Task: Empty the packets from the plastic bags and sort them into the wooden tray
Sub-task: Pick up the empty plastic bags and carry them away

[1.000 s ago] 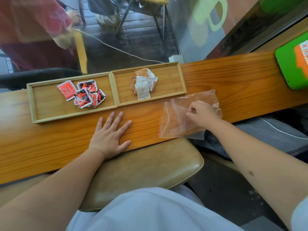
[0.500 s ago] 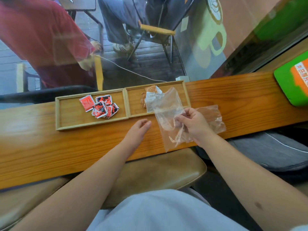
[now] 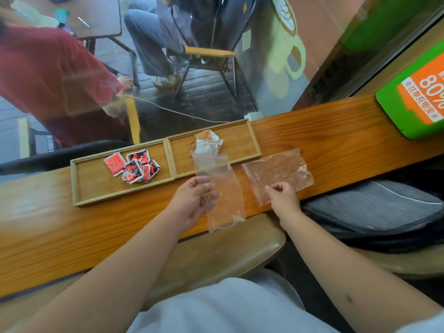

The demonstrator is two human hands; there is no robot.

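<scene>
Two wooden trays stand side by side on the wooden counter [image 3: 48,219]. The left tray [image 3: 75,186] holds several red packets [image 3: 134,167]. The right tray [image 3: 255,140] holds several white and orange packets [image 3: 207,143]. My left hand [image 3: 189,203] holds an empty clear plastic bag [image 3: 224,200] upright, just in front of the right tray. A second clear plastic bag [image 3: 281,170] lies flat on the counter to the right. My right hand [image 3: 284,197] pinches its near edge with curled fingers.
A green and orange sign [image 3: 413,92] stands at the counter's far right. A grey padded bag [image 3: 372,207] lies right of my right arm. A tan stool seat [image 3: 216,251] sits below the counter edge. A glass pane rises behind the trays, with people and chairs beyond.
The first bag has passed from my right hand to my left hand. My right hand has dropped onto the second bag on the counter. The camera has tilted up.
</scene>
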